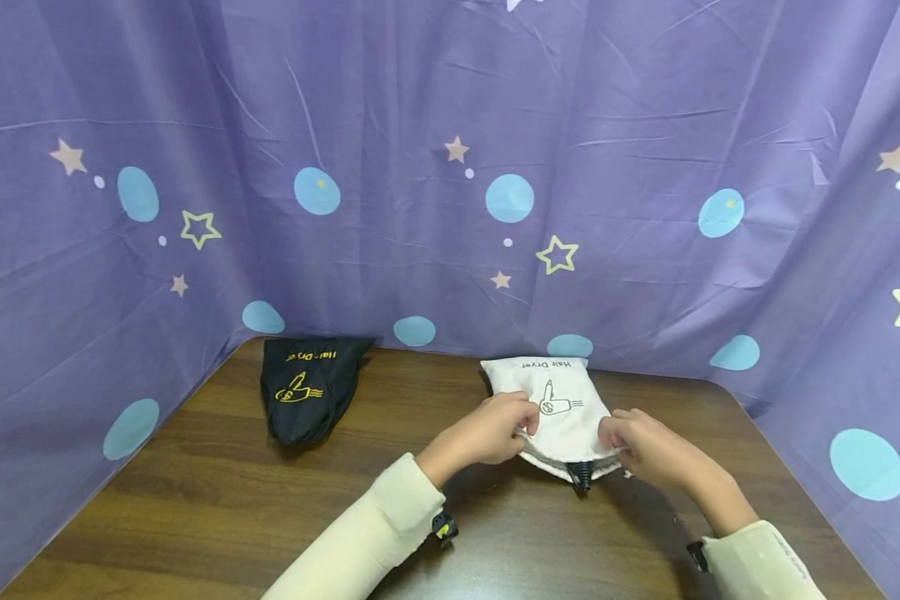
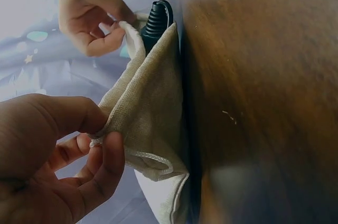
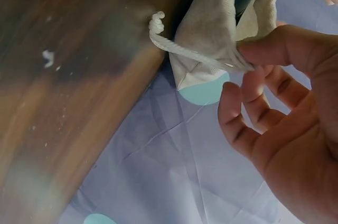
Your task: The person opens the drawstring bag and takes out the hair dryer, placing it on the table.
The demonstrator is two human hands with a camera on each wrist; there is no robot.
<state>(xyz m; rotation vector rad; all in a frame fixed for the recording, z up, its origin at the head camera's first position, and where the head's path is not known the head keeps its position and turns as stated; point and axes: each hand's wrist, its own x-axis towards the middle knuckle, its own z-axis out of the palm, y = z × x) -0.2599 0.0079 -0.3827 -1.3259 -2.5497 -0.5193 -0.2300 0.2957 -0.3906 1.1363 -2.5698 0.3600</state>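
A white drawstring bag (image 1: 562, 383) printed "Hair Dryer" lies on the table with its mouth toward me. My left hand (image 1: 501, 427) pinches one corner of the mouth between thumb and fingers, close to a cord loop (image 2: 153, 159). At the opposite corner my right hand (image 1: 648, 446) pinches the cloth, and a knotted cord end (image 3: 157, 23) hangs beside it. From the opening, between both hands, pokes a black ribbed cord sleeve (image 1: 581, 475) with a black cable loop at its tip. Whatever it joins is hidden inside the bag.
A black drawstring bag (image 1: 307, 387) with yellow "Hair Dryer" print lies at the table's far left. Purple curtains (image 1: 420, 167) with stars and blue dots surround the wooden table (image 1: 217, 500) at the back and sides. Small white scraps (image 3: 48, 58) lie on the wood.
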